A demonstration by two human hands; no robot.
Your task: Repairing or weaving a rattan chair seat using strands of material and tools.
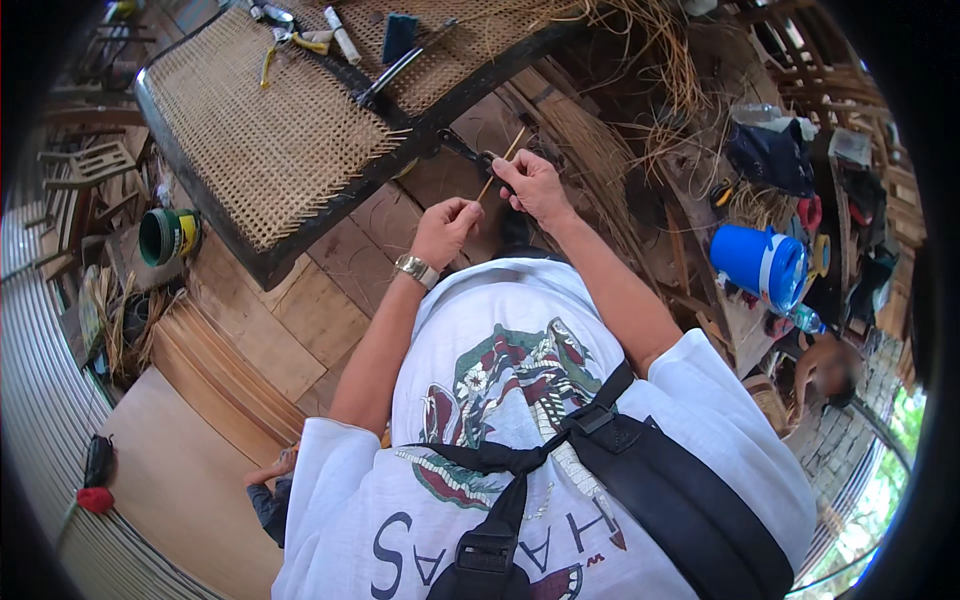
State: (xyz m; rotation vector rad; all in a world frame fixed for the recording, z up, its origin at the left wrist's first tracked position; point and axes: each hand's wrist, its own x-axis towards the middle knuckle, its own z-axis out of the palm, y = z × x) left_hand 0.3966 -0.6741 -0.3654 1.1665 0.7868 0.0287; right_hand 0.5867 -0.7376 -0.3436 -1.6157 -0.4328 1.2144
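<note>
My left hand (447, 232), with a wristwatch on its wrist, pinches the lower end of a thin, straw-coloured cane strip (515, 143). My right hand (537, 190) closes around a slim dark tool (463, 146), whose kind I cannot make out. The strip passes by the right thumb and sticks up beyond it; whether the tool touches it is hidden by the fingers. Just ahead lies a dark-framed panel of woven cane (265, 130), with loose cane ends along its edge near my hands. On it rest yellow-handled pliers (292, 40), a white tube (342, 36) and a dark blue block (400, 36).
Loose cane strands (665, 65) hang at the far right. A blue water jug (752, 262) stands to the right, near a dark bag (770, 158). Left are a green bucket (166, 236) and wooden boards (225, 350). Another person's arm (272, 472) shows lower left; someone sits at right.
</note>
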